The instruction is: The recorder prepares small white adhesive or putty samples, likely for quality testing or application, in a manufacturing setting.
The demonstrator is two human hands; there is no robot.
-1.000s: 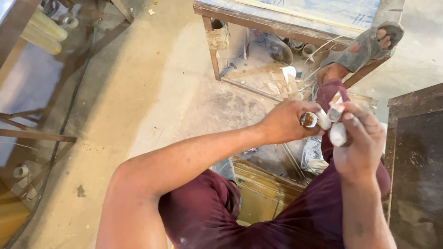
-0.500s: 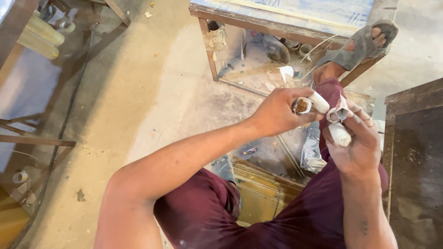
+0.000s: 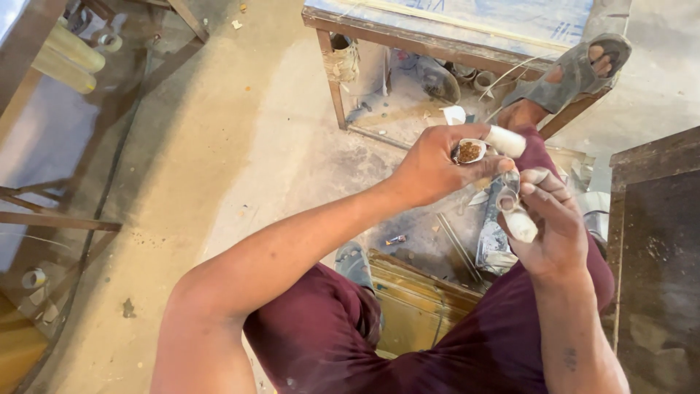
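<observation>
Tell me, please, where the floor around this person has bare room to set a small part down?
The widest bare patch is the concrete floor between the metal frame on the left and the wooden table. Under that table and below the left hand and right hand, scraps and the wooden board crowd things.

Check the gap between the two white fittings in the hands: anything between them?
Nothing visible. The left hand holds a white elbow fitting, its open end packed with brown material; the right hand holds a small white fitting just below. Only open air and the right hand's fingertips lie between.
</observation>
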